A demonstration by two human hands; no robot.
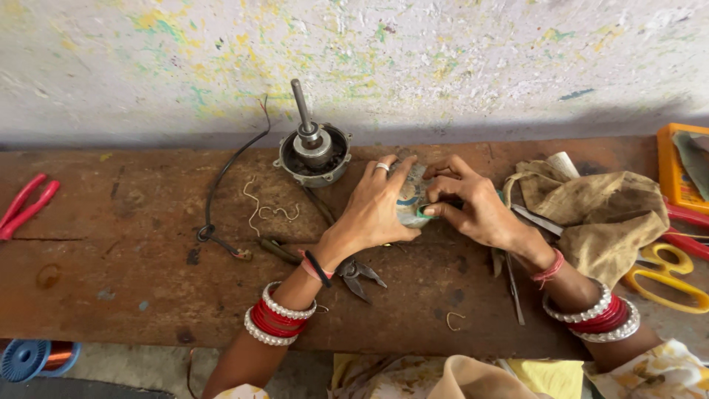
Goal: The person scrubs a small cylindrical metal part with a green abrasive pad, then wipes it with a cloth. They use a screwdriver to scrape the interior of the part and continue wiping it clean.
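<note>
Two hands close around a small round motor part at the middle of the bench.

Left hand (373, 207) cups the pale wound part (410, 193) to steady it; right hand (473, 207) pinches a green bit at its edge. Motor housing with upright shaft (314, 151) stands just behind, pliers (358, 273) and yellow scissors (668, 277) near on the brown bench (111, 244).

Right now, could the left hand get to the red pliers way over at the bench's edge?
Probably yes. The left hand is busy pressing a round part, but the rusty bench between it and the red pliers looks bare, apart from a black wire easily passed over.
</note>
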